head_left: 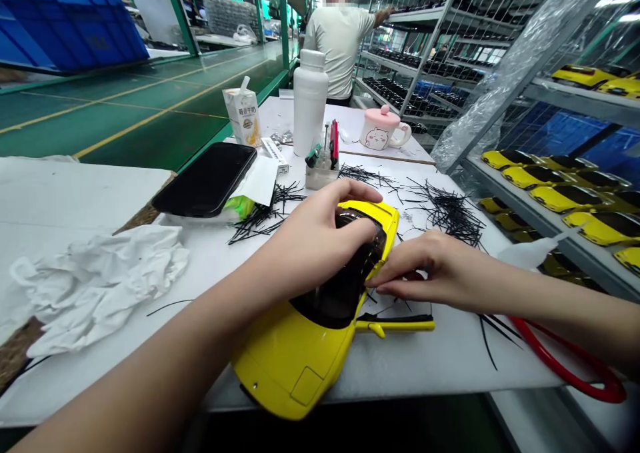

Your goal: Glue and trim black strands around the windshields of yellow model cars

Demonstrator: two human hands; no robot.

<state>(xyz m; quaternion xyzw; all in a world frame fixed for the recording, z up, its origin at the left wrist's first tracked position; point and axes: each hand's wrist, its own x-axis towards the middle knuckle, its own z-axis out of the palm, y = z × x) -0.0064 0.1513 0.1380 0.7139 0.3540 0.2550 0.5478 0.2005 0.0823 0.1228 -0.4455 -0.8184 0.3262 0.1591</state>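
A yellow model car (295,356) lies on the white table in front of me, one door (400,326) swung out to the side. My left hand (325,230) is wrapped over its dark roof, thumb on the glass and fingers round the far side. With thumb and fingertips pinched together, my right hand (425,266) touches the edge of the open door frame. Whatever sits in that pinch is too small or hidden to make out. Black thin strips (445,210) lie in loose heaps beyond the car, and a few are under my right hand.
Behind the car stand a small tool holder (321,174), a white bottle (311,103), a drink carton (242,116) and a lidded mug (381,130). A phone (207,176) and white gloves (107,276) lie left. Shelves with yellow cars (570,198) are right; a person (340,43) stands behind.
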